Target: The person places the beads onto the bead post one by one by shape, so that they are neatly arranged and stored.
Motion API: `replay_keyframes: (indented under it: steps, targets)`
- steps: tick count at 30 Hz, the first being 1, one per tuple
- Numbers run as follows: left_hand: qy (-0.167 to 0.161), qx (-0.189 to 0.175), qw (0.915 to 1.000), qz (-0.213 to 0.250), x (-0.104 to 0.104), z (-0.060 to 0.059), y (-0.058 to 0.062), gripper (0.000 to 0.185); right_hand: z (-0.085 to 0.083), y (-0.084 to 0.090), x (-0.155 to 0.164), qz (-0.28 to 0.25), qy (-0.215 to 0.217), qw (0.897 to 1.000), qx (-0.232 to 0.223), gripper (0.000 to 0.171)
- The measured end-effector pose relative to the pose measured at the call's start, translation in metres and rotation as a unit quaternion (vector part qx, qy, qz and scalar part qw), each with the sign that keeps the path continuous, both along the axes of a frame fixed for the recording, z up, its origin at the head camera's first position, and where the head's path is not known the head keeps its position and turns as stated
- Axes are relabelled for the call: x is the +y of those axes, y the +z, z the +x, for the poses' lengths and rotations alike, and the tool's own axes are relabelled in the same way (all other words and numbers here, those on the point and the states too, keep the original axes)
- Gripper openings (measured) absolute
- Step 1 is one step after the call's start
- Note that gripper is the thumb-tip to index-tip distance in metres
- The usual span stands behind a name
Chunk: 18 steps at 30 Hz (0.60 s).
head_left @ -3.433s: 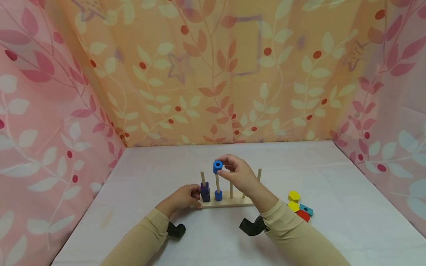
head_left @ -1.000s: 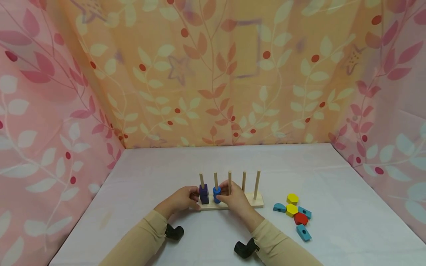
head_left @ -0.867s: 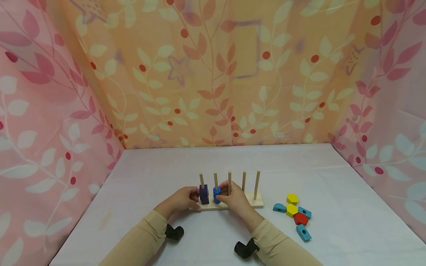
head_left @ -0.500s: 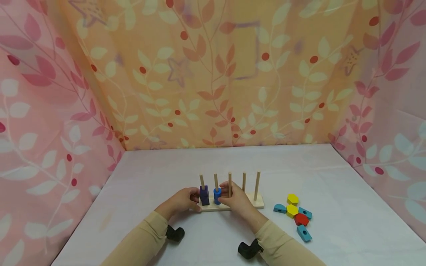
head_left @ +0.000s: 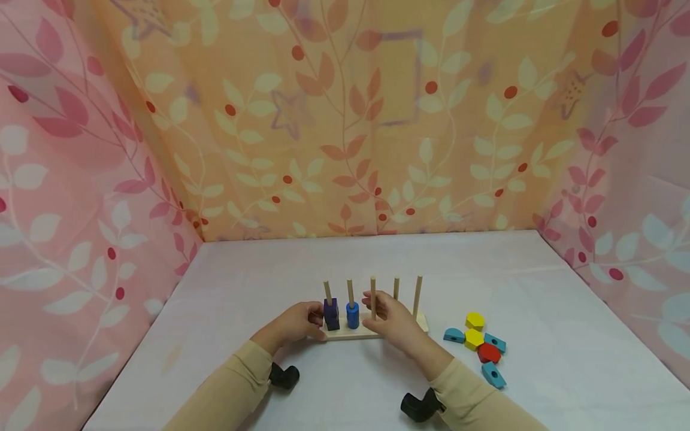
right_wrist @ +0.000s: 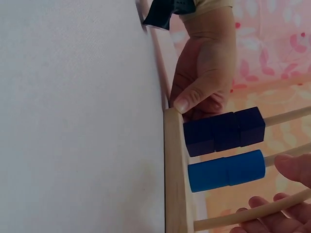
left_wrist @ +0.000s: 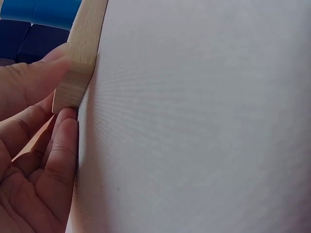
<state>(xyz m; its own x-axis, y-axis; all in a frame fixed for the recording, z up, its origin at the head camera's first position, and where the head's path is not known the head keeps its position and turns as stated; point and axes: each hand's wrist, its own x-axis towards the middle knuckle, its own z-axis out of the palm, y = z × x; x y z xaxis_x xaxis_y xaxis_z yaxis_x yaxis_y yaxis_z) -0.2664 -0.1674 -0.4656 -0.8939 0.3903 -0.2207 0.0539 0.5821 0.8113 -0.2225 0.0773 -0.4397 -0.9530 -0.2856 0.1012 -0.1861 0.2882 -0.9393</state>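
Hands at wooden peg stand (head_left: pixel 372 331)
Left hand (head_left: pixel 293 323) gripping stand's end; right hand (head_left: pixel 393 318) released, fingers relaxed beside blue cylinders (head_left: pixel 353 315).

Bare white tabletop (head_left: pixel 350 263) lies open at 12 o'clock behind the peg rack (head_left: pixel 372 330). At 3 o'clock, loose blocks (head_left: pixel 480 347) clutter the way. Three free pegs (head_left: pixel 396 288) stand upright, gaps between them narrow. The left hand (head_left: pixel 293 323) blocks the rack's 9 o'clock end.
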Motion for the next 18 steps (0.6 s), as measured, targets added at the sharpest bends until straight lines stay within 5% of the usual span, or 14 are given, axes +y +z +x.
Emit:
replay_keyframes:
  steps: [18]
  targets:
    - [-0.002, 0.009, 1.0000, -0.001, -0.002, -0.003, -0.004, 0.038, 0.016, 0.017, 0.028, 0.030, 0.026, 0.999, 0.012, 0.054]
